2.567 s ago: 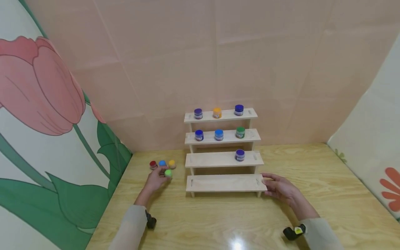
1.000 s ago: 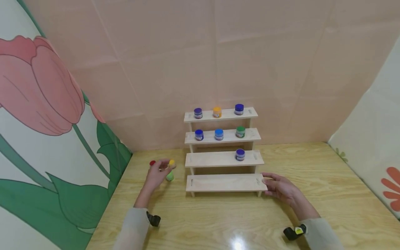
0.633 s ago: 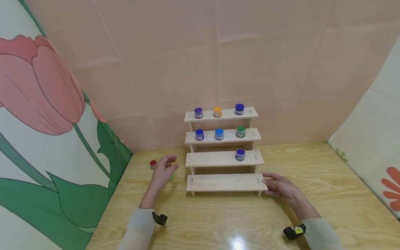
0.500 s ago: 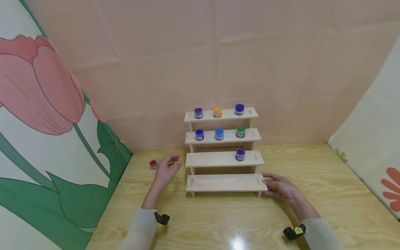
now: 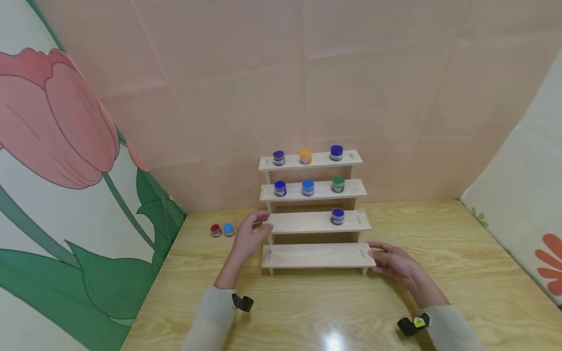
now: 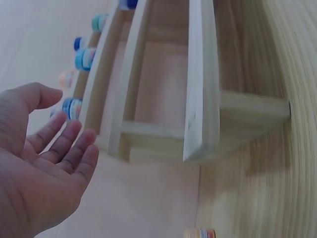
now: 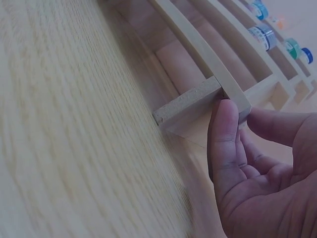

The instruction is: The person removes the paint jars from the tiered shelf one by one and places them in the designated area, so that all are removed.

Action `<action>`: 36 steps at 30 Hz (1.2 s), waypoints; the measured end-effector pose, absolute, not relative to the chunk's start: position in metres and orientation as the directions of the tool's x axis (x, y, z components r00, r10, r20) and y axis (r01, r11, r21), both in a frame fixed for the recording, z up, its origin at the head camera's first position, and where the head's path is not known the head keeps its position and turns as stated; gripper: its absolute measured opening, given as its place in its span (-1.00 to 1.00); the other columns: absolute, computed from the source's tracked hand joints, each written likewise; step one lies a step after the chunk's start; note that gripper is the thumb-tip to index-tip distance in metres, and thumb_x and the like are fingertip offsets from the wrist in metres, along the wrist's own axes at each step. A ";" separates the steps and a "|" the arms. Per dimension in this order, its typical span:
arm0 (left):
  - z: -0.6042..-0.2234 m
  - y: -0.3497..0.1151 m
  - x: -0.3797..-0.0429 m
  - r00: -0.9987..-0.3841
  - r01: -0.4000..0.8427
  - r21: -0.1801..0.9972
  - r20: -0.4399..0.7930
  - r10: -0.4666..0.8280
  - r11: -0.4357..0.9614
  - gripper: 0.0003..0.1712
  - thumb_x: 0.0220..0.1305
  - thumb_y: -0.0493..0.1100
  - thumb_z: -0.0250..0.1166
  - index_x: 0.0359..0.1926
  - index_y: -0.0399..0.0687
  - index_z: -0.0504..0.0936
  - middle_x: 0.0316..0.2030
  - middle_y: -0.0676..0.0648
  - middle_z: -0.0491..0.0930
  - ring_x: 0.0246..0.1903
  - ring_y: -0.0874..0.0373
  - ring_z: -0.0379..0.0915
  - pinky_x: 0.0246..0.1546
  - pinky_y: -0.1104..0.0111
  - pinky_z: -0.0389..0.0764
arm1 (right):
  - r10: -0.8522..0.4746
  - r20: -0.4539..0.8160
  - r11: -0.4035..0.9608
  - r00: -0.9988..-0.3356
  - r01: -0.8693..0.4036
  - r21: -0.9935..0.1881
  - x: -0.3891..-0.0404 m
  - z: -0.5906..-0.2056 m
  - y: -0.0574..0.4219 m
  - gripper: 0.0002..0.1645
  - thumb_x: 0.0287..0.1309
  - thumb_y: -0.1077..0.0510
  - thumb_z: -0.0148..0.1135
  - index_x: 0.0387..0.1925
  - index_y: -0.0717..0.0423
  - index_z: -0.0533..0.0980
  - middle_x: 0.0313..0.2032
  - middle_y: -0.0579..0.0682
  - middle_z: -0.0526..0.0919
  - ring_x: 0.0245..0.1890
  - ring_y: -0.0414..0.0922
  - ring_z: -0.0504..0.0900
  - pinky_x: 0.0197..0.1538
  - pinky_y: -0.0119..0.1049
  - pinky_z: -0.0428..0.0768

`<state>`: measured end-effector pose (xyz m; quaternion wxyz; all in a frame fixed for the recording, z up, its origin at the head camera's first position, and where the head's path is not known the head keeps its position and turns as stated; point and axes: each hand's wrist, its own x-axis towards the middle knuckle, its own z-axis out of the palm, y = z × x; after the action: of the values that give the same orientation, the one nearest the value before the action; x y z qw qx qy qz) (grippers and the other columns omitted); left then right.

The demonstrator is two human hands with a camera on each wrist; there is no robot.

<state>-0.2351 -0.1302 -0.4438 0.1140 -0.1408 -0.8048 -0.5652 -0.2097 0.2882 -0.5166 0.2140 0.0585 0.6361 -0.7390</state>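
Observation:
A four-tier wooden display stand [image 5: 317,256] holds small lidded paint jars on its upper tiers. My right hand [image 5: 395,263] pinches the right end of the lowest plank between thumb and fingers, as the right wrist view shows. My left hand [image 5: 251,238] hovers by the left end of the second-lowest plank, fingers loosely bent, nothing seen in it. On that plank, toward the right, stands a purple jar [image 5: 337,216]. A red-lidded jar [image 5: 215,230] and a light blue jar [image 5: 229,230] sit on the table left of my left hand. An orange-yellow jar [image 6: 199,233] shows in the left wrist view.
Above stand a dark blue jar [image 5: 280,188], a blue jar [image 5: 308,188] and a green jar [image 5: 338,184]. The top tier bears a violet jar [image 5: 278,158], an orange jar [image 5: 305,156] and another dark blue jar [image 5: 336,152]. Behind rises a pink backdrop [image 5: 219,97].
My left hand has moved right from the loose jars to the stand's left end. The light green and yellow jars are now hidden in the head view. The right hand stays put.

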 end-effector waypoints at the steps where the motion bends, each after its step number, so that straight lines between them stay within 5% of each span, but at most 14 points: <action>1: -0.443 -0.127 -0.236 -0.935 0.354 0.885 0.338 0.104 0.303 -0.60 0.32 -0.25 0.37 0.15 -0.22 0.60 0.11 -0.20 0.62 0.16 -0.10 0.51 0.27 0.01 0.52 | -0.243 -0.357 -0.098 -0.902 0.389 -0.916 -0.210 -0.516 0.288 -0.26 0.42 0.18 0.21 0.49 0.26 0.17 -0.16 -0.08 0.72 -0.23 -0.18 0.70 -0.14 -0.30 0.74; 28: -0.437 -0.047 -0.251 -0.927 0.343 0.908 0.286 0.243 0.240 -0.58 0.32 -0.23 0.39 0.18 -0.12 0.61 0.13 -0.21 0.61 0.16 -0.04 0.54 0.17 0.16 0.62 | -0.233 -0.362 -0.092 -0.903 0.391 -0.916 -0.208 -0.514 0.288 -0.26 0.42 0.18 0.21 0.49 0.25 0.17 -0.15 -0.07 0.71 -0.23 -0.17 0.70 -0.13 -0.28 0.75; 36: -0.437 -0.029 -0.259 -0.933 0.317 0.917 0.256 0.253 0.243 -0.57 0.32 -0.19 0.40 0.20 -0.01 0.60 0.10 0.01 0.63 0.13 0.15 0.55 0.11 0.36 0.63 | -0.238 -0.359 -0.097 -0.902 0.390 -0.916 -0.208 -0.516 0.289 -0.27 0.41 0.17 0.22 0.49 0.24 0.19 -0.15 -0.08 0.72 -0.22 -0.18 0.71 -0.13 -0.28 0.75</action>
<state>-0.2591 -0.0290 -0.4368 0.0272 -0.1810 -0.7879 -0.5880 -0.2080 0.2893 -0.5164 0.2127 0.0595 0.6375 -0.7381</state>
